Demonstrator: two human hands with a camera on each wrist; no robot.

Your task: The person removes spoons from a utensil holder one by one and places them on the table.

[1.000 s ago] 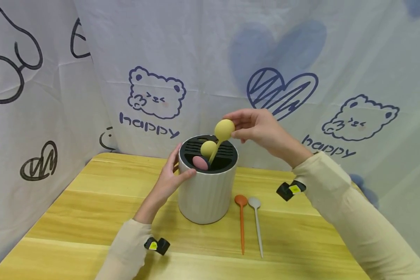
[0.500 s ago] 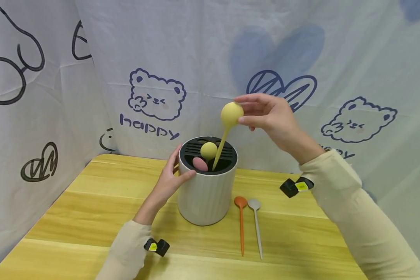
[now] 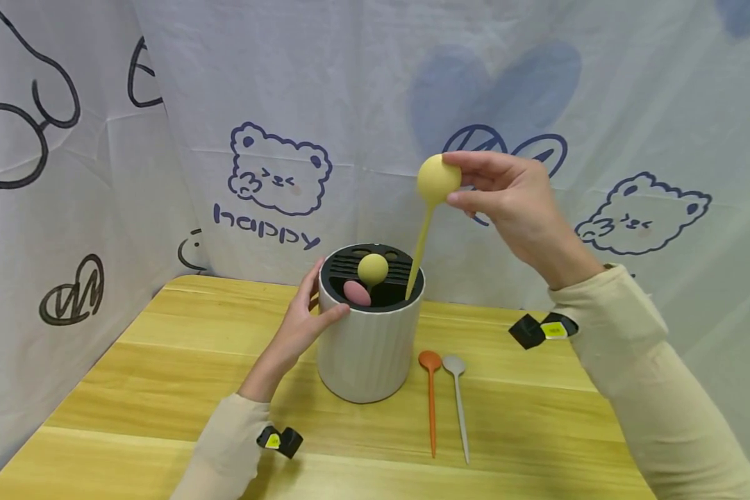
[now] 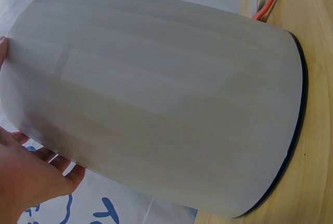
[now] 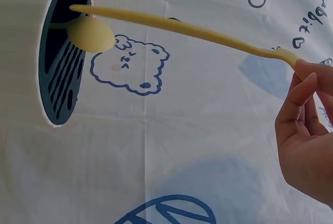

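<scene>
My right hand (image 3: pixel 519 208) pinches a yellow spoon (image 3: pixel 439 179) by its round bowl, thumb below and fingers above. The spoon's long handle slants down, its tip showing at the opening in the right wrist view. A white ribbed utensil holder (image 3: pixel 365 354) with a black slotted top (image 3: pixel 344 260) stands upright on the table. Around its left side my left hand (image 3: pixel 300 319) grips it, thumb at the front rim and fingers partly hidden behind. Inside sit a second yellow spoon (image 3: pixel 373 269) and a pink-headed utensil (image 3: pixel 357 293), their lower parts hidden.
An orange spoon (image 3: pixel 430 361) and a light grey spoon (image 3: pixel 455 364) lie side by side on the wooden table (image 3: pixel 162 389), right of the holder. A white printed curtain (image 3: pixel 362 104) hangs behind and at the left.
My right hand has moved up and to the right, drawing the yellow spoon's handle up out of the holder. The left hand and the holder have stayed in place.
</scene>
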